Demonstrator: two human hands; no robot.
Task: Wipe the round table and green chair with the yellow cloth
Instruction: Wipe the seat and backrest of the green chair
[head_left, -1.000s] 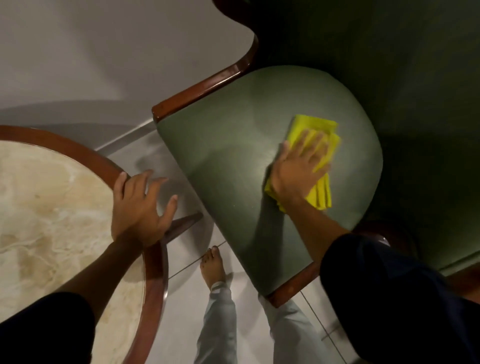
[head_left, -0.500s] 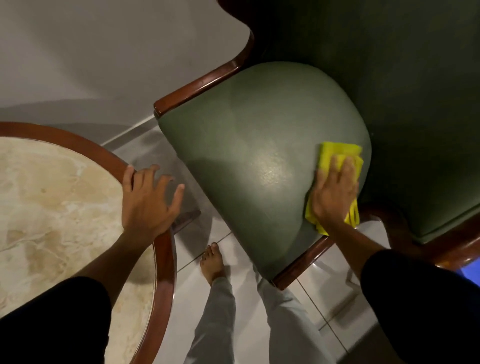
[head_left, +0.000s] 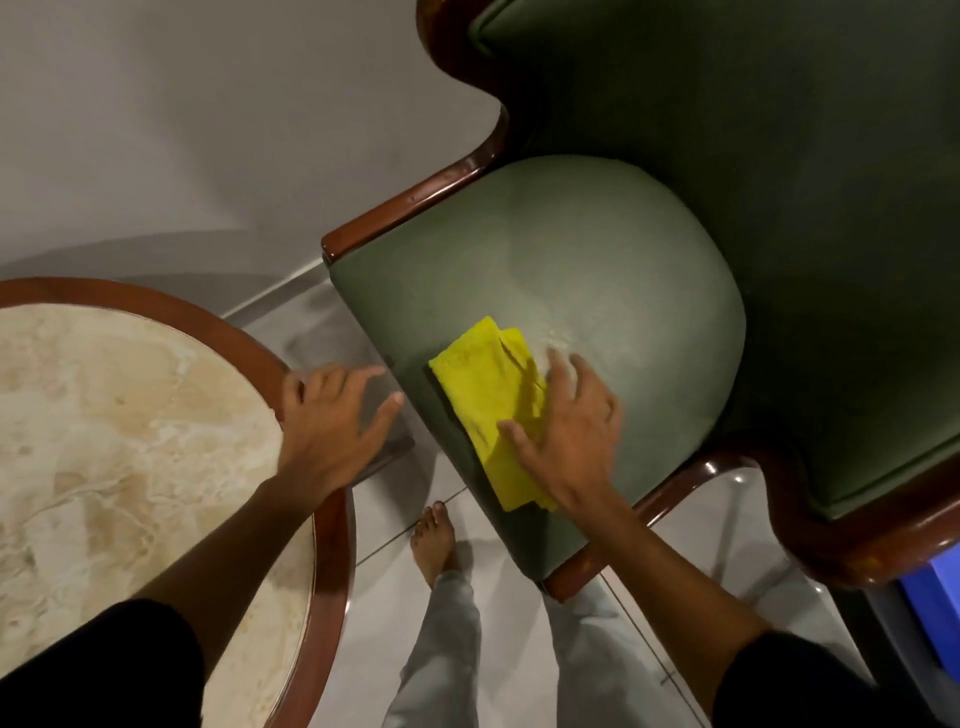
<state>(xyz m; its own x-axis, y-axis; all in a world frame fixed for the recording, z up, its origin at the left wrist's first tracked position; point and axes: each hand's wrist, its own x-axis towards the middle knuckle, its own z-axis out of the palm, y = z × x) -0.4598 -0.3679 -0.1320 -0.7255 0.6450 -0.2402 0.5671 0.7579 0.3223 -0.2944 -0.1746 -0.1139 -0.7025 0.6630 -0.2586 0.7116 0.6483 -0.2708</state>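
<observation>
The green chair (head_left: 597, 270) has a padded seat and dark wooden arms and fills the right half of the view. A folded yellow cloth (head_left: 485, 395) lies flat on the front left part of the seat. My right hand (head_left: 569, 436) presses on the cloth's right side with fingers spread. The round table (head_left: 171, 312), with a marble top and brown wooden rim, is at the left. My left hand (head_left: 327, 421) rests on the table's rim, fingers apart, holding nothing.
Pale floor tiles (head_left: 384, 603) show between table and chair, with my bare foot (head_left: 434, 540) and grey trouser legs there. A grey wall (head_left: 208, 130) runs behind. Something blue (head_left: 935, 608) sits at the right edge under the chair arm.
My right hand has swept the cloth from the seat's right side across to its front left edge. The left hand stays on the table rim. The view shifted slightly.
</observation>
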